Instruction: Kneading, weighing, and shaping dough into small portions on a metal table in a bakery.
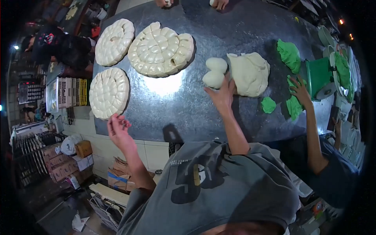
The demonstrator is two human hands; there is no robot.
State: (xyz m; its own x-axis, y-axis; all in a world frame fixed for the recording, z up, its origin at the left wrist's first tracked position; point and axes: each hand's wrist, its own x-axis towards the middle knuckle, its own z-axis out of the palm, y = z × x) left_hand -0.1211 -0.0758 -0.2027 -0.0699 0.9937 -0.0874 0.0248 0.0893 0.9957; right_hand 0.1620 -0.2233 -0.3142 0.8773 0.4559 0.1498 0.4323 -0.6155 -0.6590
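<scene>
On the dark table, a large pale dough lump [248, 76] lies beside two smooth dough balls [215, 64] that touch each other. My right hand [222, 98] rests with fingers apart in the gap between balls and lump, its fingertips at the lower ball; it grips nothing that I can see. My left hand [120, 131] is at the table's left front edge with loosely bent, separated fingers. Its fingertips are at the lower rim of a flat round of packed dough pieces [109, 94]. Two similar rounds, a smaller one [114, 42] and a wider one [160, 50], lie farther back.
At right, a co-worker's hand [299, 93] is on green dough [293, 107], near a larger green piece [288, 55], a small one [268, 105] and a green container [318, 78]. Another person's hands [220, 4] show at the far edge. Crates [70, 92] stand left.
</scene>
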